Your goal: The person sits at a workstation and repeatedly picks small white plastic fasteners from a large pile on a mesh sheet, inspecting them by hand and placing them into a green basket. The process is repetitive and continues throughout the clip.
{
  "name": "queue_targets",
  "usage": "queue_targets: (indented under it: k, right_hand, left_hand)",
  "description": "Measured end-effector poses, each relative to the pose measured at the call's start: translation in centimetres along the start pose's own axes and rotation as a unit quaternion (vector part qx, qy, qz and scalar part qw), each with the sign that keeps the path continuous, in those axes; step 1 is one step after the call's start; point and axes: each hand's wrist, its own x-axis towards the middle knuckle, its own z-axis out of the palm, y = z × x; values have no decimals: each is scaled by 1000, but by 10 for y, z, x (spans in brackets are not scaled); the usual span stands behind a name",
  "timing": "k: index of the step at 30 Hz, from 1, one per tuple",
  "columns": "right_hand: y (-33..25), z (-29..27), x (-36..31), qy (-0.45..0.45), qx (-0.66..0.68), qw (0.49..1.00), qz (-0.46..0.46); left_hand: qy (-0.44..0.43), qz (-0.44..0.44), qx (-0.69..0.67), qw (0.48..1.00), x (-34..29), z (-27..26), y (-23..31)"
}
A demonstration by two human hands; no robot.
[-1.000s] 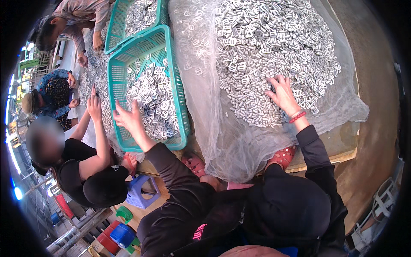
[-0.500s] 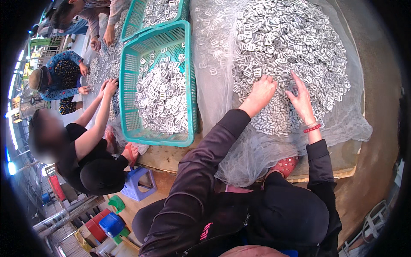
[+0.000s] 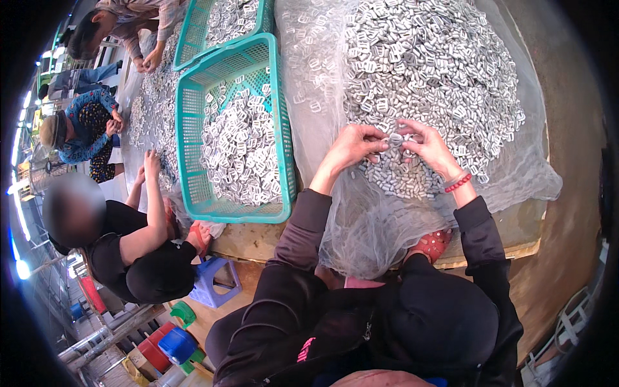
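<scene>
On the surface (image 3: 248,240), netting (image 3: 367,226) is carrying a buckle pile (image 3: 445,71), at whose near edge the left hand (image 3: 377,140) and right hand (image 3: 405,135) are hovering half-curled, their hold impossible to tell, a pink jacket mark (image 3: 305,349) is showing nothing legible, and the small buckle (image 3: 394,138) between them is probably needing a light pinch.

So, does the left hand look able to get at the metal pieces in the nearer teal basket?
Probably yes: the left hand need only clear the rim of the nearer teal basket; nothing covers the metal pieces inside.
</scene>
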Motion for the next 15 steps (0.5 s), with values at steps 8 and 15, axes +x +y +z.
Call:
queue_targets:
  k: [8,15]
  right_hand:
    - [-27,18,-16,-1,-86,991,-107]
    - [-21,21,-7,85,-293,918,-254]
  left_hand:
    - [48,103,244,963,-15,6,18]
    - [31,61,-92,993,-11,21,-1]
